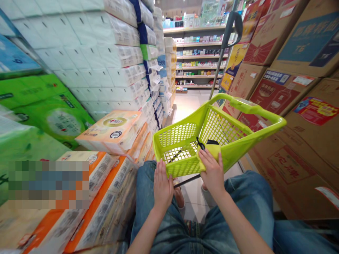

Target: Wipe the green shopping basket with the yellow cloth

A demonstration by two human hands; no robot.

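Observation:
A lime-green plastic shopping basket (176,131) with latticed walls stands tilted in front of my knees. My left hand (162,185) lies against its near left corner, the fingers stretched out flat on the rim. With my right hand (212,171) I press a yellow cloth (215,151) onto the near rim, right of the middle. Beside the cloth's top edge are a small black strip (212,142) and a black loop-like piece (200,144), whose kind I cannot make out. The palm side of both hands is hidden.
Packs of tissue paper (106,70) are stacked high at the left, with orange packs (113,127) lower and closer. Cardboard cartons (291,165) line the right side. A grey pull handle (231,30) rises behind the basket. Stocked shelves (198,44) close off the aisle's far end.

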